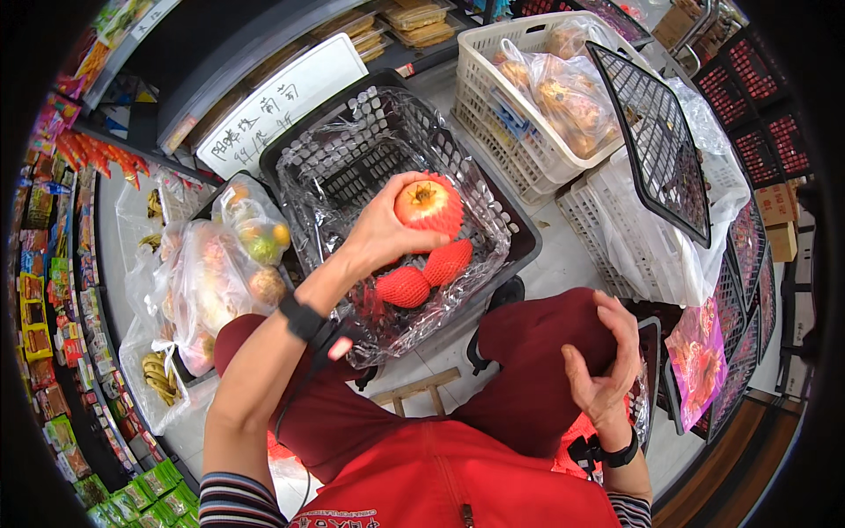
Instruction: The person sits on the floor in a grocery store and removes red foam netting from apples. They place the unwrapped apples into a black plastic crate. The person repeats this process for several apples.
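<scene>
My left hand [386, 228] grips a yellow-red pomegranate [426, 199], its crown facing up and a red foam net around its sides. It is held over a black plastic crate [525, 241] lined with clear plastic film [310, 191]. Two rounded pieces in red foam netting [404, 288] lie at the crate's near end; what the nets contain is hidden. By my right knee, my right hand [604, 366] is empty, with fingers spread and slightly curled.
Bagged fruit [211, 270] stands left of the crate. A white plastic crate [475, 72] with bagged fruit is at the back right, near a tilted black mesh panel [650, 138]. A handwritten white sign [284, 105] leans behind. Snack shelves [59, 317] line the left.
</scene>
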The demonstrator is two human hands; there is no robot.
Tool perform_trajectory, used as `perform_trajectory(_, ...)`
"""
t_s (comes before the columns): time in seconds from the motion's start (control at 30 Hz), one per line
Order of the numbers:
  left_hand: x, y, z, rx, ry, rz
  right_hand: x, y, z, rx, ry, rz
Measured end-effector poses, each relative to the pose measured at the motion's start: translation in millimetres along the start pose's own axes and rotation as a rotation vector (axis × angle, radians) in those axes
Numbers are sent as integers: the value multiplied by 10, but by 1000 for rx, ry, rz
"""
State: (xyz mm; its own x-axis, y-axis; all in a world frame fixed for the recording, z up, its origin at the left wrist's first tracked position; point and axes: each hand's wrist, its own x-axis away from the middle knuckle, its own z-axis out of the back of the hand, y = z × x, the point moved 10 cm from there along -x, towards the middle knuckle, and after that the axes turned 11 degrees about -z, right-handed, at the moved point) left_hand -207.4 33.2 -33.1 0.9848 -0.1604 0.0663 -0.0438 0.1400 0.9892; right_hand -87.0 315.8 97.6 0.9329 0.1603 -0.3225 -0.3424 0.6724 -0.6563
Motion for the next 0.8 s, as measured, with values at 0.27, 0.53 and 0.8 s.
perform_trajectory(0.27,-585,-2099,-601,-372,-124,128,37,131,-23,34,-46,35)
perform_trajectory(0.53,-631,-2456,-1265,-535,-325,143,115,264,12,73,-139,-70)
perform_trajectory(0.8,-291,-2636,-1180,-552,-209,155,144,278,-2,120,-155,-68)
